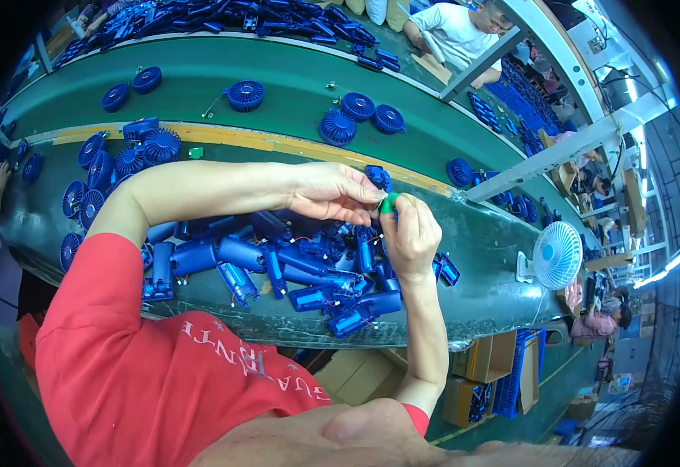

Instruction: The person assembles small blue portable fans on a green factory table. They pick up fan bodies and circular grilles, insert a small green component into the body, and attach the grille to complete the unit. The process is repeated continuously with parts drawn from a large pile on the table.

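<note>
Above a heap of blue plastic handle housings (239,255) on the workbench, my two hands meet at the fingertips. My left hand (326,192) reaches across from the left, its thumb and forefinger pinched on something too small to make out. My right hand (411,233) is closed too, raised from below with thumb and forefinger together. A small green piece (389,204) shows at the right fingertips; whether it is a finger cover or a held part I cannot tell. Just behind the fingers stands a blue housing (377,177). Thin wires with white plugs stick out of several housings.
Round blue fan heads (130,159) pile up at the left, and more (338,127) lie on the green conveyor belt (177,86) beyond a yellow strip. A white fan (557,255) stands at the right. A metal post (566,148) slants overhead. A co-worker (464,35) sits across.
</note>
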Demonstrator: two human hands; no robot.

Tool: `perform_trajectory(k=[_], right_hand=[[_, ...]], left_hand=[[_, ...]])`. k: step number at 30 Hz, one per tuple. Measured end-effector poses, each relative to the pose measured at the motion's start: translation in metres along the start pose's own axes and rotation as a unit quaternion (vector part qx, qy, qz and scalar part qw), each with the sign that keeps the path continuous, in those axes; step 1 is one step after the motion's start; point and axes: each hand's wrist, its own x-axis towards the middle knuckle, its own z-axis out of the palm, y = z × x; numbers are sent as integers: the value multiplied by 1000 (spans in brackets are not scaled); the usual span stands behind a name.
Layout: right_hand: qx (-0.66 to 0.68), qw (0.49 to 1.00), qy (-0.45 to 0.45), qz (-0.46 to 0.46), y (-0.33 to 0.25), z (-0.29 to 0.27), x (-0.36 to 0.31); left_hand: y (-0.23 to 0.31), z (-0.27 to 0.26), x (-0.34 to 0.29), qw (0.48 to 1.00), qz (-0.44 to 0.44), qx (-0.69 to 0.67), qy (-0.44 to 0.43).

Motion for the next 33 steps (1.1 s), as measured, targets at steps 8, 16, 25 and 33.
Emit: perform_trajectory(k=[8, 16, 25, 33], right_hand=[[-54, 988, -76, 121, 92, -11, -5], [104, 870, -22, 481, 209, 11, -3], [106, 889, -26, 445, 240, 16, -96], [-57, 754, -262, 600, 162, -91, -155]], left_hand=[[74, -16, 75, 919, 59, 383, 68], [101, -133, 231, 523, 214, 802, 194], [97, -142, 312, 418, 88, 883, 196], [112, -195, 261, 447, 103, 855, 242]])
